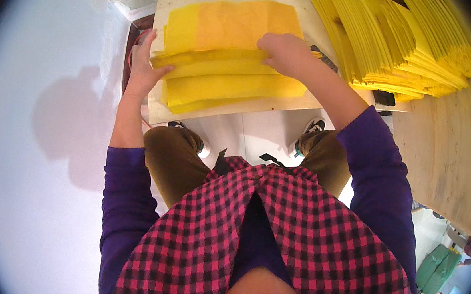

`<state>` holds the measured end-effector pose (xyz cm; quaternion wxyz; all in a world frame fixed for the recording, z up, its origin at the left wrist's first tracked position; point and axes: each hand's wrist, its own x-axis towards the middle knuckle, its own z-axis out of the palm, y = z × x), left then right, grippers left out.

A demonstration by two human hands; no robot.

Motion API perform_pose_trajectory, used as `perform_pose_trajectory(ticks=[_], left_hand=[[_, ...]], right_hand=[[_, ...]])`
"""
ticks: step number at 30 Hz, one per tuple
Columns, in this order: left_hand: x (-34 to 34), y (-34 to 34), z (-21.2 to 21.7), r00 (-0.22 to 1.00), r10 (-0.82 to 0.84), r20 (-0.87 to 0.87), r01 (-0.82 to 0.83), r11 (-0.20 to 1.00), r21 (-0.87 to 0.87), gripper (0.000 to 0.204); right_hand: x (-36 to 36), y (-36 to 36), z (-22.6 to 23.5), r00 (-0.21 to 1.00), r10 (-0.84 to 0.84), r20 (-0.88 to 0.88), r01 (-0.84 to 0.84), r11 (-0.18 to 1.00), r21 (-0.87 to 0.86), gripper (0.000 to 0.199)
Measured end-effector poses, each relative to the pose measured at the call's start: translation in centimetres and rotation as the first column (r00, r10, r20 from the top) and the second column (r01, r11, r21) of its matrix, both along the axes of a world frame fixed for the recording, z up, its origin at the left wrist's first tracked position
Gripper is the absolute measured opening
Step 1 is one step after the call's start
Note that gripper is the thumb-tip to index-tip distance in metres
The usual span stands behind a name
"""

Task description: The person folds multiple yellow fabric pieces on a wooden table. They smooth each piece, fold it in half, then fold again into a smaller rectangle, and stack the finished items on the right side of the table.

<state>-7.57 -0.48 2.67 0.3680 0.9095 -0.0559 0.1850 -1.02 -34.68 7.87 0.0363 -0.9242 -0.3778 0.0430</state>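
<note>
Yellow fabric pieces [224, 85] lie flat and overlapping on a pale wooden table in front of me, with folded edges running across them. A broad orange-yellow panel [242, 24] covers the far part. My left hand [145, 68] is at the left side of the fabric, thumb and fingers spread apart, the thumb by the fabric's left edge. Over the right part of the panel is my right hand [288, 55], its fingers curled together at the near edge of the orange-yellow fabric. The fingertips are partly hidden.
Tall stacks of folded yellow fabric [395, 43] stand at the far right. The wooden table [297, 105] ends just before my knees. A white wall [40, 98] rises on the left, and another wooden surface [436, 145] extends on the right. Small dark objects [384, 98] sit beside the stacks.
</note>
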Motion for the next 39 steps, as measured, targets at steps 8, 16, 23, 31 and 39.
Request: perform_pose_trajectory(ticks=[8, 16, 23, 31, 39], left_hand=[[-0.7, 1.4, 0.3, 0.935, -0.045, -0.353, 0.050, 0.999, 0.007, 0.032], [0.4, 0.2, -2.9, 0.944, 0.067, -0.324, -0.206, 0.885, -0.417, 0.038], [2.7, -2.4, -2.8, 0.895, 0.306, -0.325, -0.404, 0.866, -0.296, 0.050], [5.7, -1.6, -1.6, 0.850, 0.356, -0.387, -0.414, 0.907, -0.074, 0.054], [6.6, -2.2, -2.3, 0.748, 0.413, -0.519, -0.539, 0.834, -0.114, 0.069]], right_hand=[[-1.2, -0.7, -0.9, 0.991, -0.048, -0.123, 0.061, 0.992, 0.109, 0.028], [2.2, -1.2, -2.8, 0.965, -0.098, -0.242, 0.129, 0.985, 0.115, 0.038], [3.1, -0.9, -4.6, 0.963, -0.133, -0.236, 0.165, 0.979, 0.122, 0.044], [3.0, -1.2, -6.4, 0.991, -0.100, -0.085, 0.118, 0.962, 0.248, 0.046], [3.0, -1.5, -7.3, 0.998, -0.062, -0.027, 0.067, 0.947, 0.313, 0.044]])
